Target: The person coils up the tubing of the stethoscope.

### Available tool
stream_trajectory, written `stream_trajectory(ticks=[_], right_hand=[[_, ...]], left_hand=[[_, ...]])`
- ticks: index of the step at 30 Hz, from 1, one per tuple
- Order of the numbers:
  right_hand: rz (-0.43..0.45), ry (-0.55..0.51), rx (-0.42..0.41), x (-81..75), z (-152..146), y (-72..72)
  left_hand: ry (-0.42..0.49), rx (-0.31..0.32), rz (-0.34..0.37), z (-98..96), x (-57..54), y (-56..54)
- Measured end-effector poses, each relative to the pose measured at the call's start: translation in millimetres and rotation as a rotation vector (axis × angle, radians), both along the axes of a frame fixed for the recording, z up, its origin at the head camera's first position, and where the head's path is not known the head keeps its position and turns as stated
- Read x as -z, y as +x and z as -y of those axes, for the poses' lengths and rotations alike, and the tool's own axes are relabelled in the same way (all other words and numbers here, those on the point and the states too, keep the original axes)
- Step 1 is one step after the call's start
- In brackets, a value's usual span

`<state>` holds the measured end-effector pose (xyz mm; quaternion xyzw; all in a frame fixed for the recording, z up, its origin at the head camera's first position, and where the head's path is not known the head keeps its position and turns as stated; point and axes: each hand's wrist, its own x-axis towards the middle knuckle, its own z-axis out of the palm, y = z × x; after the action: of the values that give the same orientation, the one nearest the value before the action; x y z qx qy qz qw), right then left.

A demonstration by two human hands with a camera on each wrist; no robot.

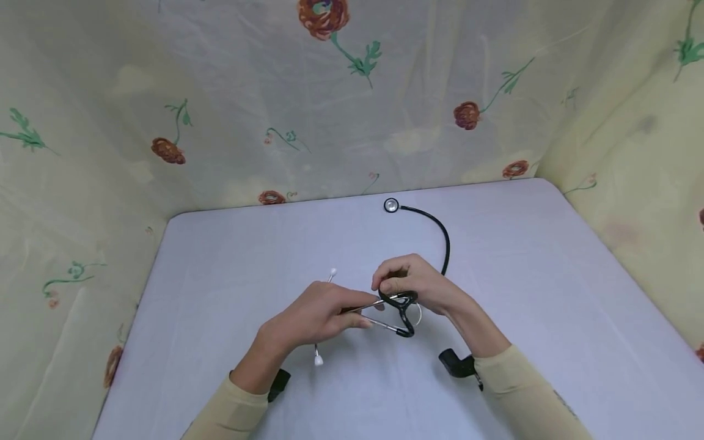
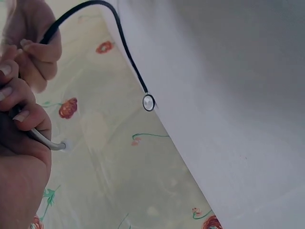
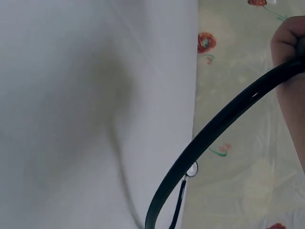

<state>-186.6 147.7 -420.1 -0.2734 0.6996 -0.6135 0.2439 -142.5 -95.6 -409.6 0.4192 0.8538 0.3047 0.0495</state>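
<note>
Stethoscope (image 1: 406,304): one, black and metal; its forked part in my two hands above the table (image 1: 231,250), toward the middle of the near half, well in from both side edges.
Handling, judged: light overall, the weight mostly in the disc end; nothing very fragile, though the disc face deserves care.
Black tube (image 1: 447,244): runs from the fork in a curve toward the far edge; likely soft, springy and a little grippy; best held close behind the fork, where it should swing least.
Metal ear tubes (image 1: 379,322): thin, stiff, smooth, probably slippery; best taken as a pair, mid-length.
Ear tips (image 1: 318,360): two, pale, jutting either side of my left hand; small, better not gripped.
Disc (image 1: 391,205): ringed in black, near the table's far edge, nearer the far-right corner than the far-left.
Left hand (image 1: 316,311): mine, clamped on the metal ear tubes, thumb opposing fingers.
Right hand (image 1: 418,284): mine, fingers curled on the black tube by the fork, just beside the left.
Sleeves (image 1: 519,382): two, pale, over my forearms.
Flowered cloth (image 1: 231,79): hanging beyond the far edge and along the sides.
</note>
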Motion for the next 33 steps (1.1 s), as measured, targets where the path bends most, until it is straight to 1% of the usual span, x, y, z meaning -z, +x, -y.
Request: stream_trajectory(ticks=[2, 4, 9, 11, 13, 16, 19, 21, 24, 28, 31, 33], right_hand=[[0.037, -0.037, -0.001, 1.9, 2.8, 1.0], [0.062, -0.046, 0.015, 2.4, 5.0, 2.7], [0.108, -0.003, 0.092, 0.5, 8.6, 7.9], [0.09, 0.019, 0.113, 1.6, 9.4, 9.6], [0.067, 0.042, 0.123, 4.2, 10.8, 11.2], [-0.02, 0.127, 0.131, 7.3, 14.0, 14.9], [-0.084, 0.213, 0.139, 8.0, 17.1, 19.3], [-0.126, 0.239, 0.139, 7.5, 18.3, 22.3], [-0.136, 0.247, 0.137, 6.0, 19.3, 27.1], [-0.139, 0.311, 0.134, 4.0, 19.9, 33.7], [-0.141, 0.356, 0.116, 3.4, 19.3, 37.4], [-0.134, 0.362, 0.103, 3.0, 18.7, 39.0]], left_hand=[[0.019, -0.004, 0.009, -1.1, -1.8, 0.4], [0.027, -0.019, 0.012, -2.0, -3.2, 0.8], [0.048, -0.069, 0.004, -1.9, -2.6, 2.1], [0.08, -0.097, -0.002, -1.7, -1.9, 2.1], [0.115, -0.138, -0.011, -1.1, -2.0, 1.3], [0.131, -0.203, -0.027, -0.2, -3.7, -1.0], [0.101, -0.258, -0.06, 1.1, -4.7, -3.4], [0.077, -0.283, -0.083, 1.7, -4.1, -4.7], [0.044, -0.315, -0.138, 2.5, -1.9, -6.6], [-0.001, -0.372, -0.211, 4.5, 1.2, -9.1], [-0.034, -0.424, -0.234, 6.9, 2.6, -10.4], [-0.055, -0.44, -0.241, 7.9, 3.8, -11.1]])
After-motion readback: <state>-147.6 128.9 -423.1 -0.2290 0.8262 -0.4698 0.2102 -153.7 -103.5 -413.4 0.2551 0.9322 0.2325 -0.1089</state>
